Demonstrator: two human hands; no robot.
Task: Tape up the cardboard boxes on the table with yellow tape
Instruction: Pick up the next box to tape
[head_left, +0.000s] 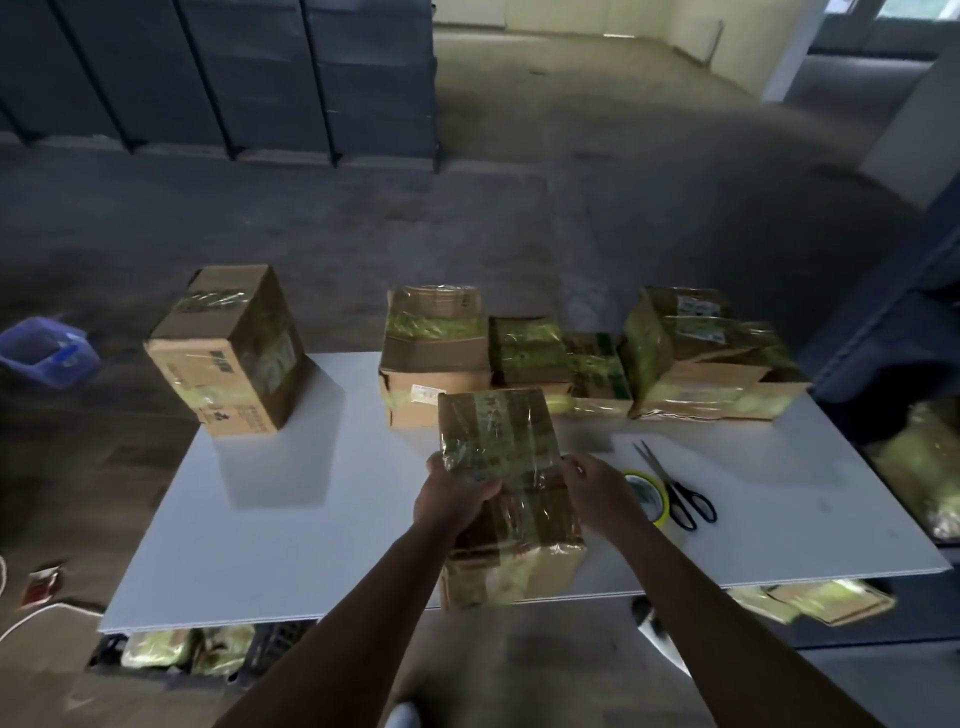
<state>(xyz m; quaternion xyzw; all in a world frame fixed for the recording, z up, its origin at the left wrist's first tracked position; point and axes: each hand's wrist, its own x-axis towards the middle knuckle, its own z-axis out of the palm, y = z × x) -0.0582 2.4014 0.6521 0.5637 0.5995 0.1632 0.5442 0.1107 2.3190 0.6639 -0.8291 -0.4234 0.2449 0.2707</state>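
Note:
A cardboard box (506, 483) wrapped in yellow tape stands at the front edge of the white table (260, 519), in the middle. My left hand (454, 499) grips its upper left edge. My right hand (597, 488) holds its right side, fingers curled on the edge. A roll of yellow tape (649, 496) lies on the table just right of my right hand, with black-handled scissors (678, 491) beside it.
One taped box (231, 351) stands alone at the back left. Several taped boxes (571, 358) line the back from the middle to the right. More taped parcels (187, 649) lie under the table. A blue bin (44, 351) sits on the floor at the left.

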